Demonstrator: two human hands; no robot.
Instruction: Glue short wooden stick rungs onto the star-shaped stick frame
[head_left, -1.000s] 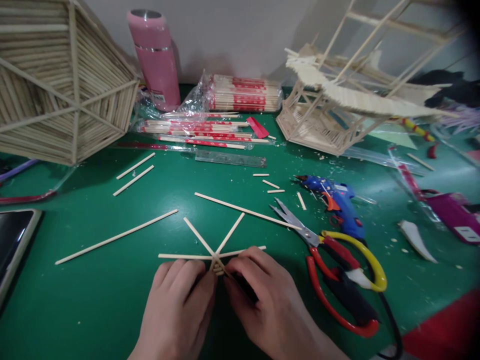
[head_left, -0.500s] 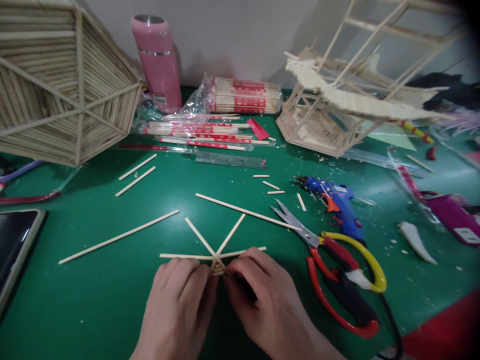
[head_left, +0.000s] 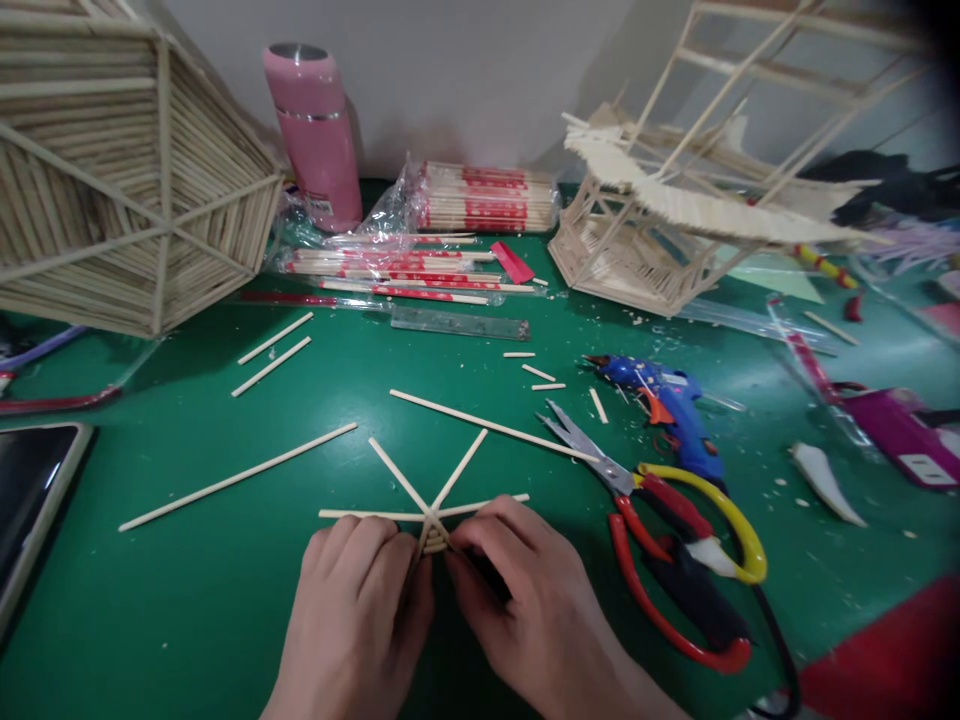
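Observation:
A small star-shaped frame of thin wooden sticks [head_left: 430, 514] lies on the green table, its arms spreading from one centre. Short sticks fill the wedge nearest me. My left hand [head_left: 356, 600] is closed on the left side of that wedge, and my right hand [head_left: 517, 590] pinches its right side. Both hands' fingertips are partly hidden behind the knuckles. Beyond the frame, a long loose stick [head_left: 487, 424] rests with one end on the scissors [head_left: 611, 475]. Another loose stick [head_left: 240, 477] lies to the left.
A blue glue gun [head_left: 675, 405] lies at right. Behind are a clear ruler [head_left: 459, 322], packs of chopsticks [head_left: 487, 197], a pink flask [head_left: 315, 145] and a stick-built model [head_left: 630, 240]. A large stick-covered panel [head_left: 210, 200] stands at back left; a phone [head_left: 34, 490] is at the left edge.
The whole view has shifted slightly. Both hands keep their hold on the stick frame, with almost no movement between the frames.

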